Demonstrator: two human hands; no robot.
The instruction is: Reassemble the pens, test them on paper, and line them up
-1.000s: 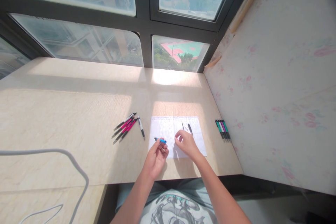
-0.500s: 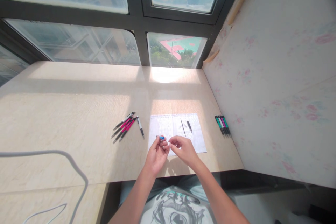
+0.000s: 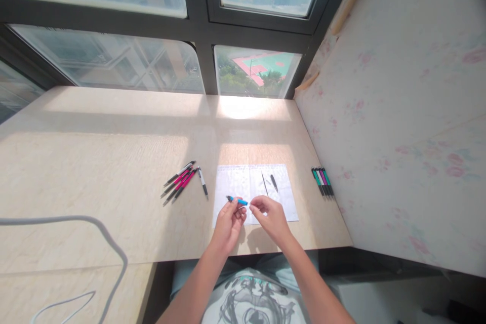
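Observation:
Between the thumb and fingers of my left hand (image 3: 229, 224) is a blue pen barrel (image 3: 240, 202) with a dark clip end pointing left. My right hand (image 3: 271, 216) is pinched close to the barrel's right end; whatever small thing its fingertips hold is too small to make out. Both hands are above the near part of a white sheet of paper (image 3: 232, 177). On that sheet, beyond my right hand, lie a thin pen refill (image 3: 265, 184) and a dark, tapered pen piece (image 3: 274, 183), apart from each other.
Several pink and black pens (image 3: 184, 186) lie heaped to the left, with a white and black pen (image 3: 202, 182) beside them. A row of pens (image 3: 322, 182) lies along the papered wall (image 3: 398, 126). A grey cable (image 3: 102, 235) curves across the table's left side.
The blue barrel has turned in my left hand and now lies lengthwise, its end toward my right hand. My right fingertips have shifted slightly right.

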